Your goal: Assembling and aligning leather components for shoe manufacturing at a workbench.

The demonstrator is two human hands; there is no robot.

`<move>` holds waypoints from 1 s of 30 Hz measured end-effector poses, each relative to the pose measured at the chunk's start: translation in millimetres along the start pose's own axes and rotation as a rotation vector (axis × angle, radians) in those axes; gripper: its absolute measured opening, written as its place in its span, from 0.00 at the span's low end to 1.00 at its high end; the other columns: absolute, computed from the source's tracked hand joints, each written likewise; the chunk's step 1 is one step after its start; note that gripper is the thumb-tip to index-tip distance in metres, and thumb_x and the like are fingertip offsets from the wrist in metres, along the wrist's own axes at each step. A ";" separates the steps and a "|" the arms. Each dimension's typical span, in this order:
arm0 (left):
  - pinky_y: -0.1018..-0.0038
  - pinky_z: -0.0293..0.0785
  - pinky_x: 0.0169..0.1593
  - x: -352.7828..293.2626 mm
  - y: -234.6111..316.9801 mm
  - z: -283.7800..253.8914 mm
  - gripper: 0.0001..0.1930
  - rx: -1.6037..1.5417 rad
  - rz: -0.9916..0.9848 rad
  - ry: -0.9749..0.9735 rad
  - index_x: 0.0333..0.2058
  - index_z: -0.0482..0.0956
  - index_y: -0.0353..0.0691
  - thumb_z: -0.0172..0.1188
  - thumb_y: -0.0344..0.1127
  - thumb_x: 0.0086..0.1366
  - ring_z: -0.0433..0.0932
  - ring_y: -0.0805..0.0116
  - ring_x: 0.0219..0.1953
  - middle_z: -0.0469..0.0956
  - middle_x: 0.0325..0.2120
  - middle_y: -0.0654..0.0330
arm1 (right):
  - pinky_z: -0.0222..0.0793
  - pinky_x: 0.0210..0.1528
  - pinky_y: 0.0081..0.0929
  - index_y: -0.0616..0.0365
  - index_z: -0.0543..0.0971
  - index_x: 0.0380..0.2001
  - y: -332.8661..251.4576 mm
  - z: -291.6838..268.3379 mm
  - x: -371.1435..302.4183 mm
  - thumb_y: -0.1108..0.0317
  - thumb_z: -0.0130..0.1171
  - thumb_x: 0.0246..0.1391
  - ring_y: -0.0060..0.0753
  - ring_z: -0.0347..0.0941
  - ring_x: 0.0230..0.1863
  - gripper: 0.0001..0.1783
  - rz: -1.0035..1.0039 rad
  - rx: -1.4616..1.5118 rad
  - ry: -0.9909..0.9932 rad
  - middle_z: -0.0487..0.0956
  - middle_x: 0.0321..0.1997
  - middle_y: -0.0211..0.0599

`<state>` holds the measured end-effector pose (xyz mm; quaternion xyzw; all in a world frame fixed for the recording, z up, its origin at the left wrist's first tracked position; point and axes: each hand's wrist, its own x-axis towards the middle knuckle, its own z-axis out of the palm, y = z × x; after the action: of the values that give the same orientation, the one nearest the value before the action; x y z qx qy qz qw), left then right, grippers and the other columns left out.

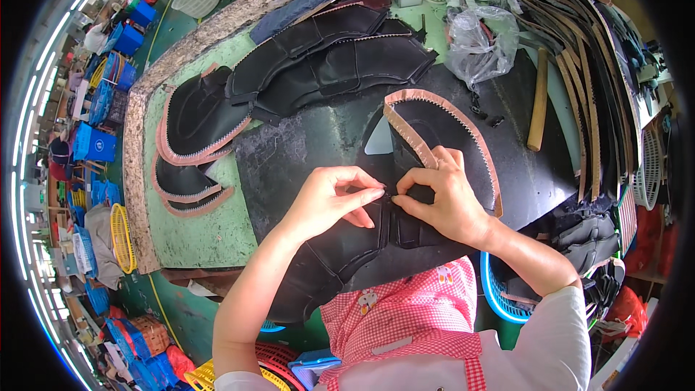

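My left hand and my right hand meet over the middle of the bench, thumbs and forefingers pinched close together. Both pinch the edge of a black leather shoe-upper piece, which hangs over the bench's near edge. The exact spot they grip is partly hidden by the fingers. Just beyond my right hand lies a curved black leather piece, bordered by a tan strip with a zigzag edge. The strip's inner end touches my right fingers.
Under the work is a dark mat on a green bench top. Finished-edge black pieces lie left, stacked black uppers behind. A wooden stick, a clear plastic bag and many strips are at right.
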<state>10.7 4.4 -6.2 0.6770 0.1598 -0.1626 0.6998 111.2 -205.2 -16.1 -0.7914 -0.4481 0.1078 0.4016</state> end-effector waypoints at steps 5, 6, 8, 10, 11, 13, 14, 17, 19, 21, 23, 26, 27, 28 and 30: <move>0.78 0.83 0.30 0.5 2.0 0.5 0.11 -0.014 -0.006 0.009 0.44 0.82 0.30 0.64 0.31 0.67 0.85 0.69 0.27 0.82 0.32 0.58 | 0.54 0.59 0.36 0.52 0.84 0.29 -1.1 -4.9 4.0 0.65 0.71 0.46 0.34 0.67 0.41 0.06 0.006 0.010 -0.044 0.73 0.26 0.31; 0.78 0.83 0.30 -0.6 2.1 0.7 0.11 -0.020 -0.009 0.013 0.44 0.82 0.30 0.64 0.31 0.67 0.85 0.69 0.26 0.82 0.31 0.58 | 0.54 0.60 0.36 0.52 0.84 0.29 -1.7 -5.5 3.8 0.65 0.71 0.46 0.34 0.67 0.41 0.07 0.007 0.006 -0.057 0.73 0.26 0.32; 0.78 0.83 0.29 -1.7 6.0 3.4 0.11 0.001 -0.021 0.017 0.43 0.82 0.31 0.65 0.32 0.66 0.84 0.69 0.26 0.82 0.31 0.58 | 0.54 0.60 0.37 0.52 0.84 0.29 -3.9 -7.2 3.3 0.65 0.71 0.46 0.34 0.67 0.41 0.07 0.006 -0.001 -0.068 0.73 0.26 0.32; 0.78 0.83 0.28 2.4 6.5 5.0 0.11 0.018 -0.046 0.023 0.43 0.83 0.31 0.65 0.32 0.66 0.84 0.69 0.25 0.82 0.31 0.58 | 0.54 0.60 0.37 0.52 0.84 0.29 -1.4 -6.5 4.7 0.65 0.72 0.46 0.35 0.68 0.41 0.07 0.011 0.010 -0.071 0.73 0.26 0.33; 0.78 0.82 0.28 4.5 6.4 5.9 0.11 0.035 -0.064 0.031 0.42 0.83 0.31 0.65 0.33 0.66 0.84 0.69 0.24 0.82 0.30 0.58 | 0.54 0.60 0.37 0.52 0.84 0.29 0.2 -6.1 5.6 0.65 0.72 0.46 0.35 0.68 0.41 0.07 0.013 0.013 -0.074 0.73 0.26 0.33; 0.79 0.82 0.27 4.4 7.1 6.3 0.10 0.054 -0.078 0.038 0.41 0.83 0.31 0.66 0.33 0.66 0.84 0.70 0.24 0.83 0.30 0.58 | 0.54 0.61 0.37 0.52 0.84 0.29 -1.3 -6.6 4.9 0.65 0.71 0.47 0.35 0.68 0.41 0.07 0.002 0.003 -0.070 0.73 0.26 0.33; 0.79 0.81 0.27 5.0 7.1 5.6 0.10 0.047 -0.092 0.028 0.41 0.83 0.32 0.66 0.33 0.66 0.84 0.70 0.23 0.83 0.30 0.58 | 0.54 0.61 0.37 0.52 0.84 0.29 -1.9 -7.0 4.5 0.65 0.71 0.47 0.35 0.68 0.41 0.07 0.002 0.004 -0.070 0.73 0.26 0.33; 0.79 0.81 0.26 5.8 10.4 5.2 0.10 0.043 -0.116 0.011 0.40 0.83 0.32 0.66 0.33 0.66 0.84 0.70 0.23 0.83 0.30 0.58 | 0.54 0.61 0.36 0.52 0.85 0.29 -2.5 -7.8 4.2 0.65 0.71 0.47 0.35 0.68 0.41 0.07 0.004 -0.008 -0.084 0.73 0.25 0.33; 0.79 0.81 0.26 7.7 12.2 4.1 0.10 0.045 -0.125 0.000 0.40 0.83 0.32 0.66 0.33 0.66 0.84 0.70 0.23 0.83 0.30 0.58 | 0.54 0.60 0.35 0.52 0.85 0.29 -1.1 -8.4 4.0 0.64 0.72 0.47 0.35 0.67 0.41 0.08 -0.015 -0.029 -0.074 0.73 0.24 0.32; 0.80 0.80 0.25 10.5 10.5 1.5 0.09 0.022 -0.121 -0.037 0.38 0.83 0.34 0.65 0.35 0.67 0.84 0.71 0.23 0.82 0.28 0.59 | 0.54 0.60 0.35 0.52 0.85 0.29 -0.1 -9.8 5.0 0.63 0.72 0.47 0.35 0.67 0.41 0.08 -0.024 -0.036 -0.077 0.72 0.23 0.32; 0.81 0.80 0.25 12.1 9.7 0.8 0.10 0.017 -0.132 -0.037 0.39 0.83 0.35 0.65 0.36 0.67 0.84 0.70 0.22 0.82 0.28 0.59 | 0.54 0.60 0.35 0.51 0.85 0.29 0.6 -11.3 6.3 0.63 0.72 0.46 0.35 0.67 0.41 0.08 -0.034 -0.043 -0.082 0.72 0.23 0.32; 0.81 0.78 0.23 12.0 10.0 3.5 0.10 0.033 -0.130 -0.027 0.39 0.83 0.35 0.65 0.37 0.67 0.84 0.70 0.22 0.82 0.29 0.59 | 0.54 0.59 0.36 0.51 0.85 0.29 1.1 -13.0 5.2 0.62 0.73 0.45 0.35 0.68 0.41 0.09 -0.041 -0.037 -0.095 0.73 0.25 0.32; 0.81 0.77 0.22 11.5 10.3 4.3 0.10 0.055 -0.119 -0.010 0.39 0.83 0.35 0.64 0.37 0.67 0.84 0.69 0.22 0.82 0.29 0.59 | 0.54 0.60 0.38 0.50 0.84 0.30 2.1 -11.3 4.3 0.62 0.74 0.43 0.36 0.68 0.43 0.10 -0.066 -0.075 -0.057 0.75 0.30 0.33; 0.81 0.77 0.22 12.0 10.4 5.6 0.10 0.055 -0.119 -0.008 0.39 0.83 0.35 0.64 0.37 0.67 0.84 0.69 0.22 0.82 0.29 0.59 | 0.54 0.61 0.40 0.49 0.84 0.31 2.5 -10.3 4.0 0.62 0.75 0.40 0.36 0.69 0.46 0.13 -0.092 -0.113 -0.020 0.76 0.35 0.34; 0.81 0.72 0.18 12.8 10.1 8.5 0.10 0.139 -0.073 0.015 0.39 0.82 0.33 0.62 0.35 0.68 0.84 0.69 0.21 0.83 0.30 0.57 | 0.53 0.62 0.44 0.47 0.84 0.32 -3.3 -14.1 5.2 0.62 0.75 0.37 0.37 0.69 0.50 0.15 -0.197 -0.175 0.057 0.76 0.42 0.34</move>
<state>26.6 -4.0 -2.6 0.7187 0.1781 -0.1936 0.6436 119.6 -207.7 -3.5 -0.7781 -0.5200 0.0059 0.3522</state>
